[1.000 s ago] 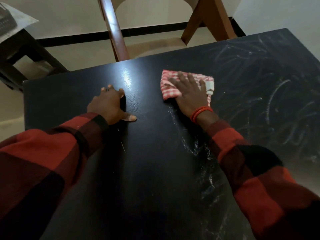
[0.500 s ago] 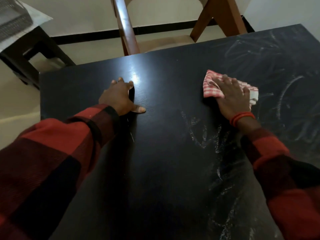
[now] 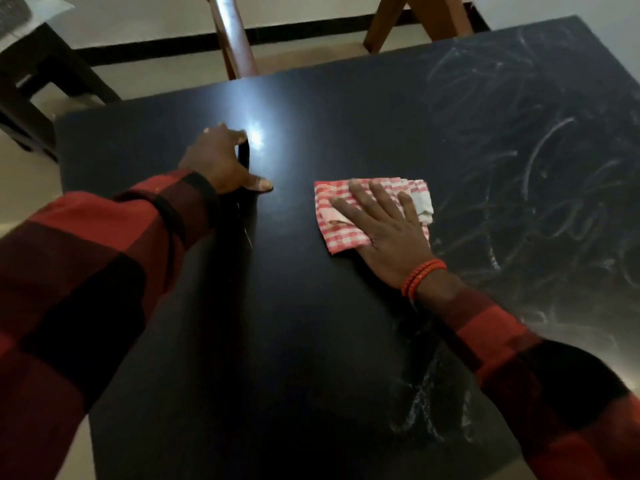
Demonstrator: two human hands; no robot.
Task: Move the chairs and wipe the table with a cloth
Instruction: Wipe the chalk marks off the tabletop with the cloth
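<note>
The right hand's fingers (image 3: pixel 377 202) lie straight and spread, pressing the folded checked cloth (image 3: pixel 349 233) flat on the dark table (image 3: pixel 311 323). The left hand (image 3: pixel 221 161) braces on its fingertips, fingers bent, holding nothing. Wiping is under way; smeared streaks (image 3: pixel 540 161) cover the table's right side, so the cloth likely sweeps there next.

Dim, soft picture; glare spot on the table (image 3: pixel 256 136).
</note>
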